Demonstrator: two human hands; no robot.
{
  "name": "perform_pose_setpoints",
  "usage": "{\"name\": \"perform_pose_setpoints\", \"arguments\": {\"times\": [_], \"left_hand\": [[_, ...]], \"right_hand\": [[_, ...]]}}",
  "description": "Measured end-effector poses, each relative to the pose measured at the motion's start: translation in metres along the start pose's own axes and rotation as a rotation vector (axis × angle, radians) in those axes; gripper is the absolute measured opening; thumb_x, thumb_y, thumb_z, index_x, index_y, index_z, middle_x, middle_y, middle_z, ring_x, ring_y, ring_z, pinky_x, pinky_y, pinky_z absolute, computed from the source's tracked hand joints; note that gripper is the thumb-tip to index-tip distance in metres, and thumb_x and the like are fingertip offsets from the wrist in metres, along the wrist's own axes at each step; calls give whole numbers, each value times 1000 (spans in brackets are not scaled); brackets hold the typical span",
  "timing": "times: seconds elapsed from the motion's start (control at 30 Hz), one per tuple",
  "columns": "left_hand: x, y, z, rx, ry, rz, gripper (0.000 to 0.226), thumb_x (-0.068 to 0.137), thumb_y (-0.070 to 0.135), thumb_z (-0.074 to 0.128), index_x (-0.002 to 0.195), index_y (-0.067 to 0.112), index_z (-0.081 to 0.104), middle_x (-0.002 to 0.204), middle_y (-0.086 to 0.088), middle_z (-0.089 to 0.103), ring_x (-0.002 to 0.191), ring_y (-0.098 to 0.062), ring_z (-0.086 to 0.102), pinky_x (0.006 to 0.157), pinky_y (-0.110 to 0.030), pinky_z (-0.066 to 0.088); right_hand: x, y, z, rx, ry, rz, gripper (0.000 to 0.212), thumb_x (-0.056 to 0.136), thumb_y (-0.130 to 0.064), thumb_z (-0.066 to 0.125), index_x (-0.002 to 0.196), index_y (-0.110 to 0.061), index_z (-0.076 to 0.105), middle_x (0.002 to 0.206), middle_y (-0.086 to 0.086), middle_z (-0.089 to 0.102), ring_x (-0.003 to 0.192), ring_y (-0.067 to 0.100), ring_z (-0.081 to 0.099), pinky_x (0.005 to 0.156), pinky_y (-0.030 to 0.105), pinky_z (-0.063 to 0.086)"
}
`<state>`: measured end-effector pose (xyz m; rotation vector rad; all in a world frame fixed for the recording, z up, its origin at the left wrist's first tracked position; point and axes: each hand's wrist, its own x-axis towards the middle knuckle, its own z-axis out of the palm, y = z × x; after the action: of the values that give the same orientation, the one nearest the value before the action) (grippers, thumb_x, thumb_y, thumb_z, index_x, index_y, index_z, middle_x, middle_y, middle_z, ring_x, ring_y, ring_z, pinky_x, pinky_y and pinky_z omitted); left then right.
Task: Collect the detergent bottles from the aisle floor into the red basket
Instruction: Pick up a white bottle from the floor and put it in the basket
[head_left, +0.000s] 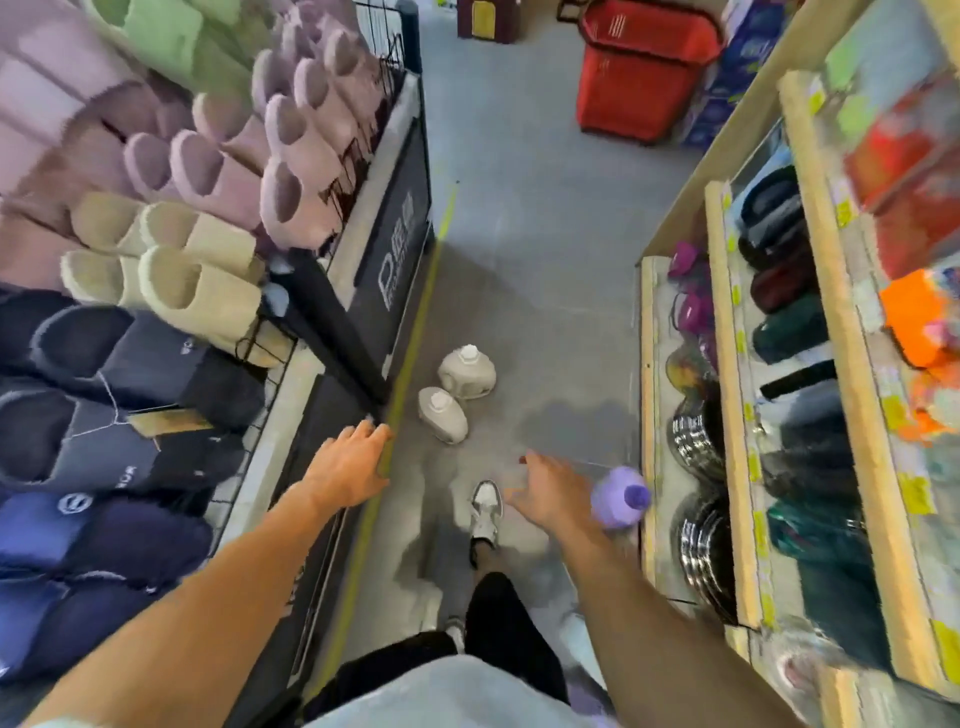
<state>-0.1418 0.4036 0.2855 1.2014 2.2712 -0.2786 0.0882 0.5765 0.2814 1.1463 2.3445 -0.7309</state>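
**Both hands free; 3 bottles on floor, basket far up aisle**

L hand (353, 462): stretched fwd, palm down, fingers straight and spread, holding nothing. Fingertips are at the corner of the black rack base (400, 244); can't tell if they touch it.

R hand (550, 493): also out in front, fingers loose and splayed, nothing in its grasp. It's blurred.

Purple bottle (621, 496): just beside the R hand on its right, close to the foot of the shelves (727, 364). It's blurred, so can't tell if hand and bottle touch.

White bottles: two, upright, caps up, on the grey floor (519, 234) ahead of the hands, near the yellow line (415, 338). The nearer one (442, 414) and the farther one (467, 371) stand side by side, about touching. Both are apart from either hand.

Basket (644, 73): red, standing on the floor at the far end of the aisle on the right, well apart from all 3 bottles. Contents not visible.

Other: slippers (208, 208) in lilac, cream and navy fill the rack on the left. Steel bowls (696, 431) sit low on the shelves. A white shoe (485, 512) is on the floor between the hands.
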Motion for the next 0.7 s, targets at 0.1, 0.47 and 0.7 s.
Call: {"name": "perform_pose_setpoints", "arguments": {"times": [0.1, 0.47, 0.7], "left_hand": [[58, -6, 4, -9, -87, -9, 79, 85, 45, 71, 150, 25, 32, 143, -5, 43, 131, -31, 46, 101, -48, 43], [302, -60, 83, -166, -233, -64, 81, 84, 33, 76, 151, 26, 32, 152, -3, 31, 136, -29, 39, 104, -42, 43], [473, -104, 231, -156, -214, 112, 105, 76, 24, 86, 158, 25, 21, 162, -4, 24, 144, -28, 32, 114, -40, 35]], "right_hand": [[61, 6, 4, 27, -79, 30, 59, 87, -51, 66, 136, -20, 52, 136, 8, 60, 127, 32, 52, 103, 42, 45], [299, -4, 106, 18, -239, 20, 75, 90, -55, 66, 151, -20, 39, 145, 8, 52, 135, 30, 47, 108, 39, 38], [464, 0, 278, 187, -193, 15, 97, 86, -49, 75, 159, -17, 20, 154, 10, 37, 141, 32, 38, 112, 46, 40]]}}
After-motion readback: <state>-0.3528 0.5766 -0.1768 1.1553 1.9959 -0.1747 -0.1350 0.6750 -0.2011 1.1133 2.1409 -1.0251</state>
